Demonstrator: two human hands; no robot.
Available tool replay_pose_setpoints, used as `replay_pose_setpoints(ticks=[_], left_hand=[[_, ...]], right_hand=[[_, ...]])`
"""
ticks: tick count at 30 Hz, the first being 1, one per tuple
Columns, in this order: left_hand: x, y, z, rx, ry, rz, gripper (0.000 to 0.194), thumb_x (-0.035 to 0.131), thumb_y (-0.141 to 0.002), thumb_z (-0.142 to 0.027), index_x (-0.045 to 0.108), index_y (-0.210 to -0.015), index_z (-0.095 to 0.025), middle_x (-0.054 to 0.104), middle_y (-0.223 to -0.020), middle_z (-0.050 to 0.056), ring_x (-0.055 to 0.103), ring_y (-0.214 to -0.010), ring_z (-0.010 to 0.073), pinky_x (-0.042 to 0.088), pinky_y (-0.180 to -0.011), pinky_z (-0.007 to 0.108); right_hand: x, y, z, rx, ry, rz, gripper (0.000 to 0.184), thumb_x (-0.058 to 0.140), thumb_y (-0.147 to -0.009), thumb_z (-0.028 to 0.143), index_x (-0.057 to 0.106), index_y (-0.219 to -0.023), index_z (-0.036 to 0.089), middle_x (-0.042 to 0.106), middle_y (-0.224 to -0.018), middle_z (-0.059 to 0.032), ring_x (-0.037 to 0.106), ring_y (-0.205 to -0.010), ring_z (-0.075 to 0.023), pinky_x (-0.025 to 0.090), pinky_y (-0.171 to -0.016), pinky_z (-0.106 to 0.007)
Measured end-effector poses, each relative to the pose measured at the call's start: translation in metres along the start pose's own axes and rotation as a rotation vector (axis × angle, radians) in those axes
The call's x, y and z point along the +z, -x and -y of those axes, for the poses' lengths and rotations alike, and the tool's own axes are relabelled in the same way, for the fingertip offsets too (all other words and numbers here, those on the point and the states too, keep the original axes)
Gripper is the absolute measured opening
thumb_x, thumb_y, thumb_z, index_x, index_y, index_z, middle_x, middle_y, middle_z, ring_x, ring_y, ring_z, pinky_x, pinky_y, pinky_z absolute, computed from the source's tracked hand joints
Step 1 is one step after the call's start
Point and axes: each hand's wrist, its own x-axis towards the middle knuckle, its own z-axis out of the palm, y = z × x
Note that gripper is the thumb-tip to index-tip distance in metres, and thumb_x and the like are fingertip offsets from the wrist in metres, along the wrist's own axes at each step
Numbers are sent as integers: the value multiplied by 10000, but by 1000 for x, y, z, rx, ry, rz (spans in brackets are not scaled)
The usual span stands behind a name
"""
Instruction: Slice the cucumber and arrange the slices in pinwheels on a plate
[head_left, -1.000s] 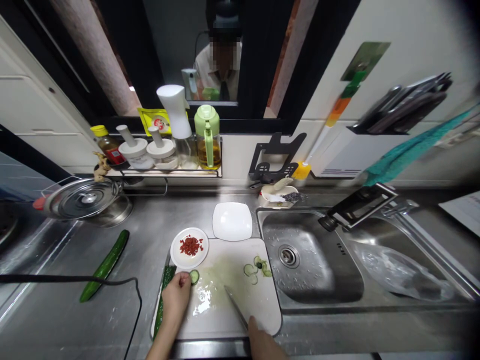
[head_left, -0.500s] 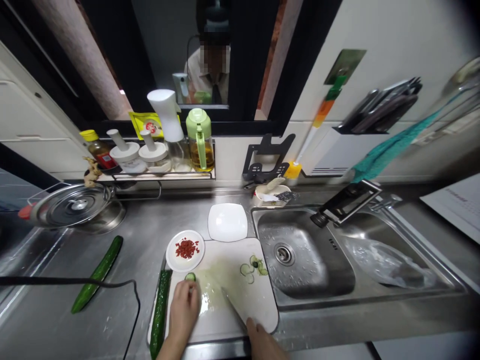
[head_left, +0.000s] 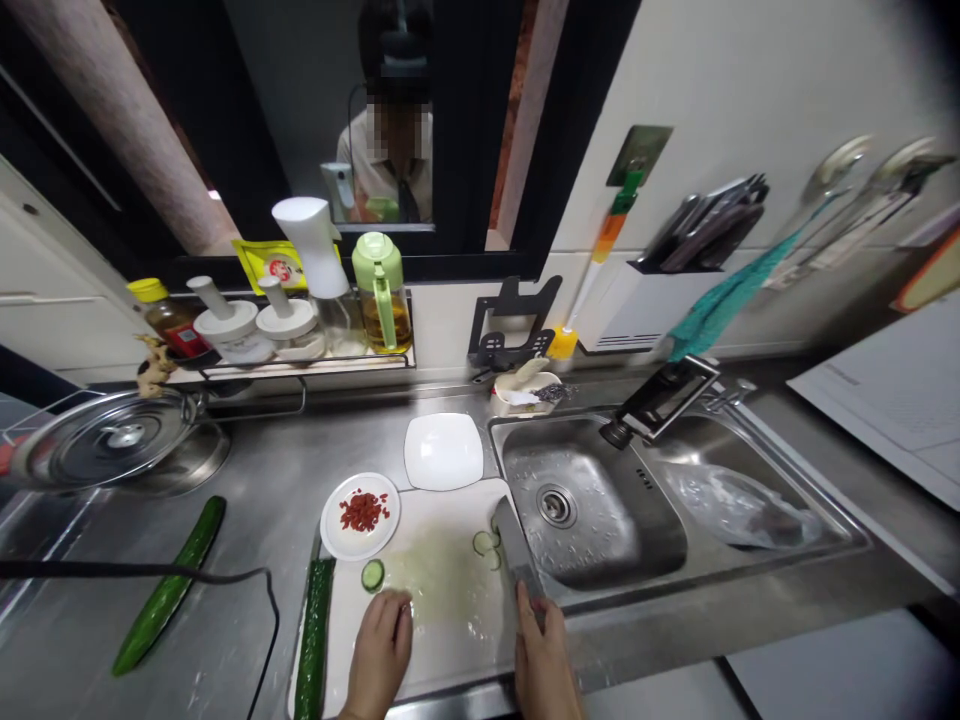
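My right hand (head_left: 541, 650) grips the handle of a kitchen knife (head_left: 514, 540). Its broad blade lies over the right edge of the white cutting board (head_left: 442, 655), partly covering a few thin cucumber slices (head_left: 487, 543). Low on the board's left half, my left hand (head_left: 381, 645) has its fingers curled together and nothing shows in them. Just beyond those fingers is a round cucumber piece (head_left: 373, 575), apart from the hand. A length of cucumber (head_left: 313, 635) lies along the board's left edge. Wet, greenish juice coats the middle of the board.
A white plate of red berries (head_left: 341, 540) overlaps the board's upper left corner. Behind the board is a white square dish (head_left: 444, 450). One whole cucumber (head_left: 172, 590) lies left, under a black cable (head_left: 225, 575). The steel sink (head_left: 600, 500) borders the right side.
My right hand has swung the knife from the middle of the board to its right edge, over the slices. My left hand has drawn back from the round cucumber piece. The view has shifted.
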Motion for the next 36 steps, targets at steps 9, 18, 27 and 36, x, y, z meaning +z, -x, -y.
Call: replay_pose_setpoints(ticks=[9,18,27,36], left_hand=[[-3,-1,-4,4,46,-16,223,406,-879,-257,618,-916,-198,640,-857,80,617,-842,185,507,-795,326],[-3,-1,-2,38,47,-7,219,403,-885,-243,617,-892,-197,631,-824,75,612,-812,176,502,-761,311],[-3,-3,-2,45,34,14,213,401,-881,-230,612,-873,-203,630,-810,67,606,-794,182,497,-755,325],[-4,-12,-11,-8,137,21,252,396,-876,-268,628,-945,-199,649,-912,99,616,-887,203,505,-814,355]], right_hand=[[6,-25,16,123,256,-99,577,265,-832,31,313,-1388,182,448,-1332,-132,443,-1210,-222,372,-955,-311],[11,-24,29,93,453,-119,590,206,-816,-31,401,-1351,120,510,-1249,-138,475,-1140,-223,354,-950,-272],[12,-23,30,99,402,-131,599,242,-803,-37,405,-1355,132,502,-1249,-147,465,-1138,-240,362,-932,-297],[-9,-41,42,45,304,-163,471,364,-878,206,403,-1342,135,488,-1221,-161,441,-1115,-281,387,-885,-371]])
